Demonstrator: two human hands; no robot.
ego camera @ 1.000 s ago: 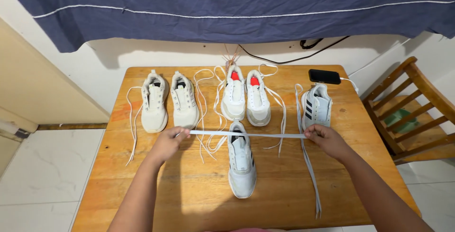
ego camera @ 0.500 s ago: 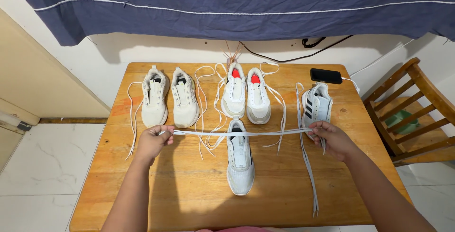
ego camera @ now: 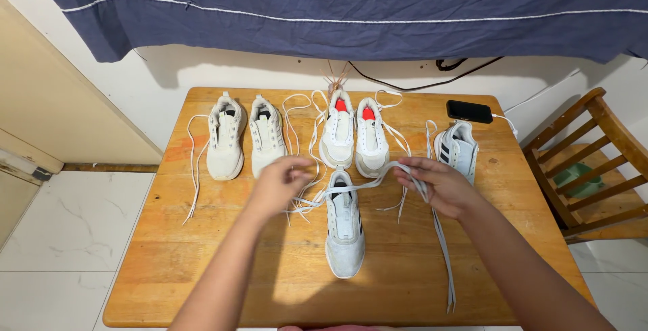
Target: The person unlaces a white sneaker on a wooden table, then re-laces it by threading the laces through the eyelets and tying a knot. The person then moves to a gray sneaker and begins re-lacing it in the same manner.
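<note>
My left hand [ego camera: 280, 182] and my right hand [ego camera: 435, 184] each pinch an end of a flat pale grey shoelace [ego camera: 374, 175] that sags between them. Just below the lace lies a light grey sneaker with dark stripes [ego camera: 344, 226], toe toward me, in the middle of the wooden table [ego camera: 223, 263]. Its matching striped sneaker [ego camera: 459, 150] stands right behind my right hand. Another long grey lace [ego camera: 442, 250] trails from my right hand toward the table's front edge.
A cream pair of sneakers [ego camera: 243, 136] stands at the back left, and a white pair with red insoles [ego camera: 352, 134] at the back middle, with loose white laces around them. A black phone [ego camera: 469, 111] lies back right. A wooden chair [ego camera: 590, 162] stands to the right.
Both hands have moved inward toward the middle sneaker. The lace, stretched taut between them before, now hangs slack in a loop above the shoe.
</note>
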